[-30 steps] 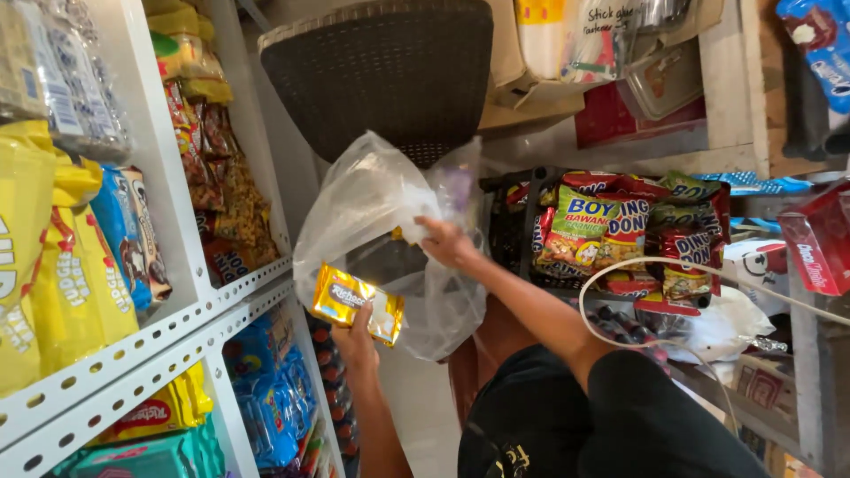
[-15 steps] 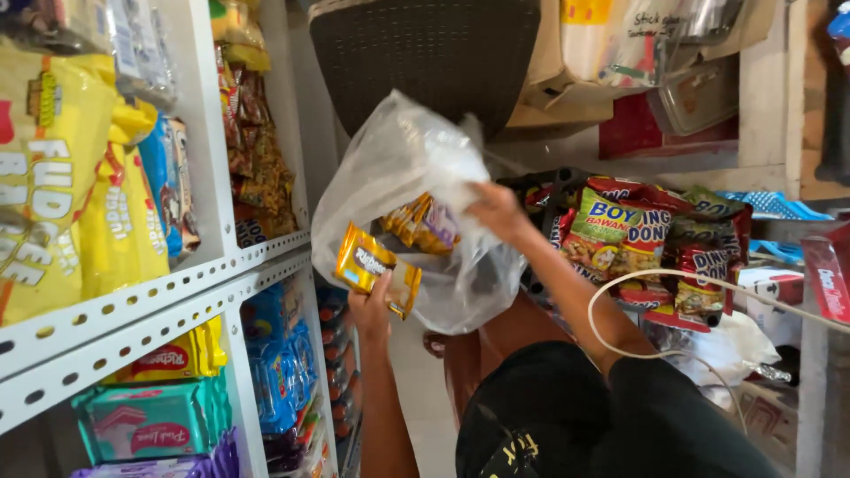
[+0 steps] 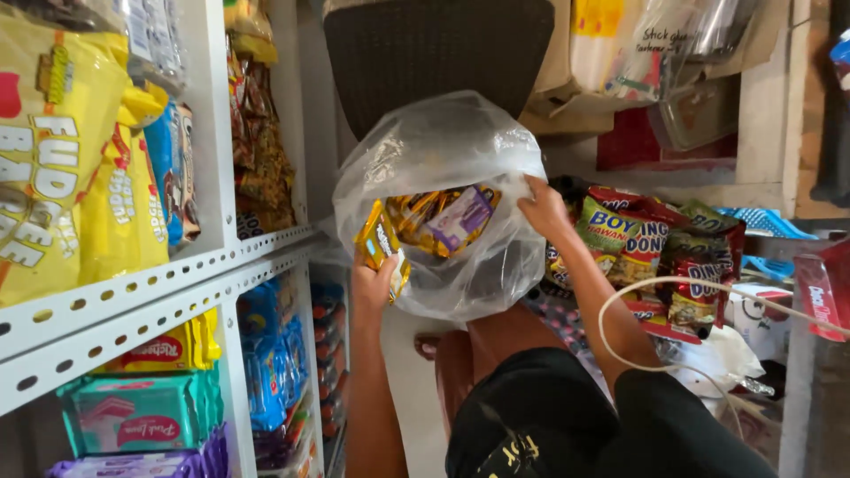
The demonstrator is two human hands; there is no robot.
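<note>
A clear plastic bag (image 3: 443, 150) hangs open in front of me, with several yellow and purple snack packets (image 3: 443, 217) inside. My left hand (image 3: 372, 285) holds a small yellow packet (image 3: 382, 243) at the bag's near left edge and pinches the bag there. On the right side, my right hand (image 3: 544, 208) grips the bag's rim and keeps the mouth open. Both forearms reach up from below.
A white metal shelf (image 3: 150, 301) on the left carries yellow snack bags, blue packets and boxed goods. Red and green snack packets (image 3: 655, 243) pile up on the right. A dark woven basket (image 3: 443, 53) hangs overhead. A white cord (image 3: 620, 301) loops near my right arm.
My left hand has lifted the yellow packet up to the bag's mouth. The bag now hangs higher and more open, and more packets show inside it.
</note>
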